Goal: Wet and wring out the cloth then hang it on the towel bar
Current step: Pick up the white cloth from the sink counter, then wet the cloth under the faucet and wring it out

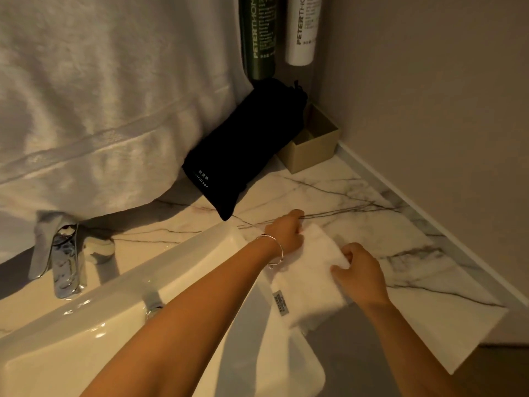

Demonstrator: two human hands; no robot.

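Note:
A small white folded cloth (309,279) with a sewn label lies on the marble counter (372,224), just right of the white sink (137,325). My left hand (286,233), with a thin bracelet at the wrist, grips the cloth's far edge. My right hand (357,270) pinches its right edge. The chrome tap (61,256) stands at the sink's back left; no water is visible running. No towel bar is in view.
A large white towel (100,104) hangs over the counter at the back left. A black hairdryer bag (243,144) leans in the corner beside a beige open box (315,141). Green (259,35) and white (303,27) tubes hang above. A wall closes the right side.

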